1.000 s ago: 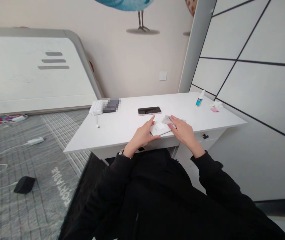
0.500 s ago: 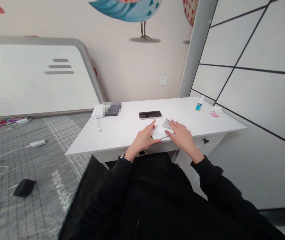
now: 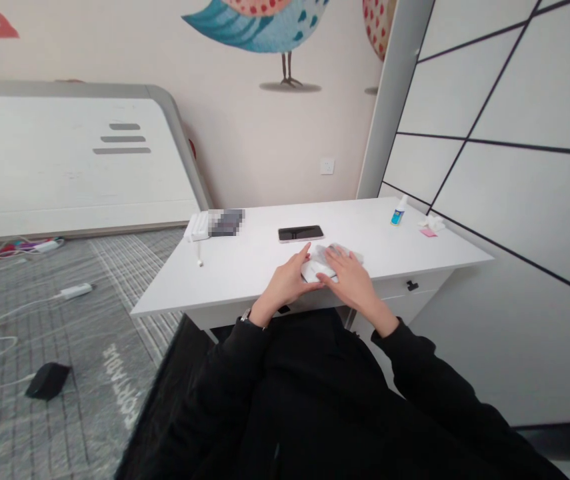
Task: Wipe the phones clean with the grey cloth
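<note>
My left hand (image 3: 287, 275) steadies a flat white slab with a thin dark edge (image 3: 309, 270) at the desk's front edge, fingers along its left side and thumb at its near side. On top of the slab lies a thin, pale grey cloth (image 3: 356, 256), crumpled under my right hand (image 3: 347, 277). The right fingers press down on the cloth, and its thumb reaches toward the left thumb. Much of the slab is hidden by hands and cloth, so I cannot tell its kind. Just beyond lies a smartphone (image 3: 301, 233), dark screen up, touched by neither hand.
On the white desk (image 3: 245, 267), a white power strip (image 3: 197, 227) and a pixelated dark item (image 3: 228, 223) sit back left. A small spray bottle (image 3: 399, 211), crumpled white tissue (image 3: 432, 222) and pink slip (image 3: 428, 233) are at right. Cables and a black adapter (image 3: 49, 381) lie on the carpet.
My right hand has slid left across the slab, bringing its thumb close to my left hand. The cloth, bunched up before, now lies flatter. My left hand keeps its place.
</note>
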The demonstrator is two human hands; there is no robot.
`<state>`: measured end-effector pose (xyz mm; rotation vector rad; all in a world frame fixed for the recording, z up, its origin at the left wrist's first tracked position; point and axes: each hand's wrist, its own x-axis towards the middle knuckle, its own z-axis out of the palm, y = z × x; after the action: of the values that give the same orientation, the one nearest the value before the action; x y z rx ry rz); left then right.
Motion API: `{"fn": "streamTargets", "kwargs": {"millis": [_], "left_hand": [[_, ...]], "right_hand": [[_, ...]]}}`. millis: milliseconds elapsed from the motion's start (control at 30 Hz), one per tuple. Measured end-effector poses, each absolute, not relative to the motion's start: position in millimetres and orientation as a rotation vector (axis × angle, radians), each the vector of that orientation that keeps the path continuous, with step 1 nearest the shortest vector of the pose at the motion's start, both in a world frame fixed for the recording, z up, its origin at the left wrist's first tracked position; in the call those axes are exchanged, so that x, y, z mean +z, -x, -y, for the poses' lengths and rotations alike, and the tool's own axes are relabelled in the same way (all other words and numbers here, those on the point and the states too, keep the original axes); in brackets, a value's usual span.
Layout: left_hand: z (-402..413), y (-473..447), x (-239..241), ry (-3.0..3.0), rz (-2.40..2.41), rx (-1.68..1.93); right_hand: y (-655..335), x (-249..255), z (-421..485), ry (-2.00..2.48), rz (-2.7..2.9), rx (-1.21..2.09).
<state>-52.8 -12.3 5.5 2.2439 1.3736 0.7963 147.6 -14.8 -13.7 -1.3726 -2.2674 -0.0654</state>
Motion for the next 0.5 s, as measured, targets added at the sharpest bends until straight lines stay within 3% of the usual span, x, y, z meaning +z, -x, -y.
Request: {"fn": "streamTargets", "kwargs": {"millis": [167, 367, 500], "left_hand": [[14, 56, 5, -2.244, -1.403, 0.775], [12, 52, 5, -2.25, -1.379, 0.781], [13, 53, 6, -2.24, -1.395, 0.784]], "right_hand": [[-123, -19, 32, 1.221, 2.377, -0.017], [-175, -11, 4, 1.452, 2.192, -0.07], [-134, -18, 26, 1.287, 2.327, -0.056]]}}
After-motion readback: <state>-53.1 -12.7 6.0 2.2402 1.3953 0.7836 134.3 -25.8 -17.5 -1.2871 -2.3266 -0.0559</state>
